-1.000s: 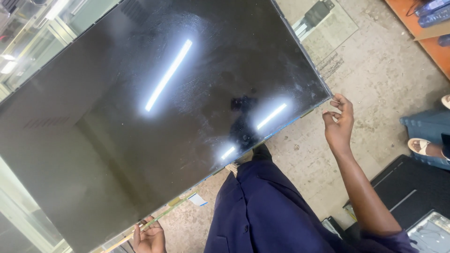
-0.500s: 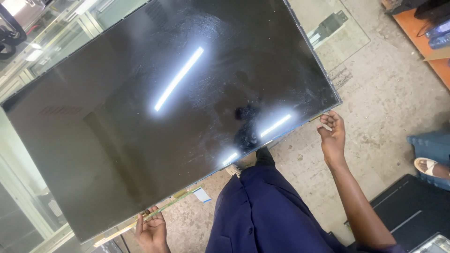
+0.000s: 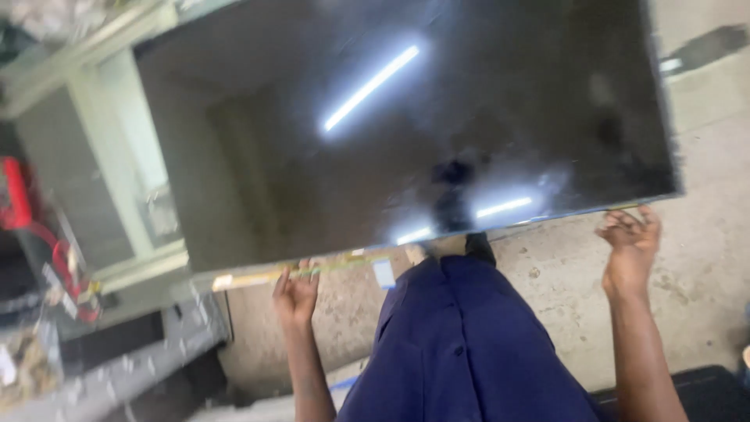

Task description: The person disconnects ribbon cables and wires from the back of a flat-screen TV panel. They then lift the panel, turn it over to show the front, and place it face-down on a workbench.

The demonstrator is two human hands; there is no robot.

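A large, thin black display panel (image 3: pixel 437 133) fills the upper view, glossy and reflecting ceiling tube lights. A yellowish strip with a small flex tab runs along its near edge. My left hand (image 3: pixel 295 293) grips that near edge at the strip, left of my body. My right hand (image 3: pixel 630 242) holds the near edge at the panel's right corner, fingers curled under it. My dark blue garment (image 3: pixel 461 344) shows below, between both arms. The picture is motion-blurred.
A pale green glass-fronted cabinet (image 3: pixel 117 156) stands at the left. Red items (image 3: pixel 16 195) and clutter sit at the far left, with a grey ledge (image 3: pixel 117 367) below. Speckled concrete floor (image 3: pixel 703 273) lies at the right, a dark object (image 3: pixel 703 391) at the bottom right.
The panel has swung toward level and shifted right in the view. Both hands stay on its near edge. The view has turned left, bringing the cabinet and red clutter into sight.
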